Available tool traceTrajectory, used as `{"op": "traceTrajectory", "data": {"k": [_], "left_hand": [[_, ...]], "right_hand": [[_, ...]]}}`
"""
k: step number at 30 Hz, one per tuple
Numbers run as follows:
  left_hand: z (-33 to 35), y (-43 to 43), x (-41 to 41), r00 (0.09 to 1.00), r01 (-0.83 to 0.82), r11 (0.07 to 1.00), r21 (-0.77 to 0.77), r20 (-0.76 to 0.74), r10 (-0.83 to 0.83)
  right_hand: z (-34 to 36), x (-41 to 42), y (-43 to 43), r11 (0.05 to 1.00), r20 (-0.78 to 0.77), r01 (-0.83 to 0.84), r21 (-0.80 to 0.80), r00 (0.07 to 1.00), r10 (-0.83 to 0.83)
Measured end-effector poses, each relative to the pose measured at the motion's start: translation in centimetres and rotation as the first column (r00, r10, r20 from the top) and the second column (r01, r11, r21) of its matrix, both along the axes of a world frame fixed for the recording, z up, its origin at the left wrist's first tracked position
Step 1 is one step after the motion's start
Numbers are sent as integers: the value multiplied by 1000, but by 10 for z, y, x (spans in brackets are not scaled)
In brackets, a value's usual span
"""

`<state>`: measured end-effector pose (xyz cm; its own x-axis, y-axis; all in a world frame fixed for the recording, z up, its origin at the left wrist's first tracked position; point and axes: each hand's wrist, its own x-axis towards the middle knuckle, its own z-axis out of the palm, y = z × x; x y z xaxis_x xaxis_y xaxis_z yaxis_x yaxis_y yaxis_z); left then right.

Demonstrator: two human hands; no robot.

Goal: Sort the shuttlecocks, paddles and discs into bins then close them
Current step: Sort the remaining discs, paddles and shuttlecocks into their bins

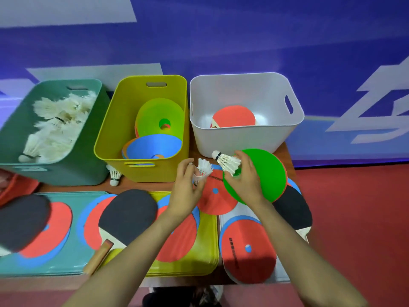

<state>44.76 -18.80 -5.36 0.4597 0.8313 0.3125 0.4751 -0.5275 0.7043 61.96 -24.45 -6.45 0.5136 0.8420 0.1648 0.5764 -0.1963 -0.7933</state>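
Note:
Three bins stand at the back: a green bin (13, 138) with several white shuttlecocks, a yellow bin (106, 134) with green and blue discs, a white bin (234, 140) with a red paddle (234, 117). My left hand (186, 191) pinches a shuttlecock (204, 168) in front of the yellow bin. My right hand (245, 180) grips another shuttlecock (228, 161) over a green disc (265, 173). One shuttlecock (115, 175) lies between the green and yellow bins. Two black paddles (128, 213) (21, 220) and red and blue discs (247, 249) cover the front.
Three lids lie flat at the front under the discs and paddles: teal (88, 200), yellow (208, 240) and white (241, 210). Another black paddle (292, 209) lies at the right table edge. Red floor lies to the right, a blue wall behind.

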Motion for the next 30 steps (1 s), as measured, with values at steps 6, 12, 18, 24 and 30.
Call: {"op": "traceTrajectory", "data": {"k": [6, 12, 18, 24, 30], "left_hand": [[49, -3, -37, 972, -30, 996, 78, 236, 11], [80, 37, -90, 939, -128, 981, 145, 337, 72], [99, 100, -186, 904, -198, 975, 97, 404, 143], [96, 176, -296, 906, -296, 954, 54, 332, 262], [83, 242, -360, 934, -331, 944, -7, 143, 328]], "right_hand": [[42, -47, 4, 951, -58, 25, 309, 998, -7], [94, -115, 42, 904, -82, -77, 420, 989, 122], [109, -205, 109, 938, -51, -122, 323, 988, 146], [114, -294, 193, 952, -7, -205, 228, 977, 212], [110, -344, 260, 982, 101, -184, -39, 977, 187]]}}
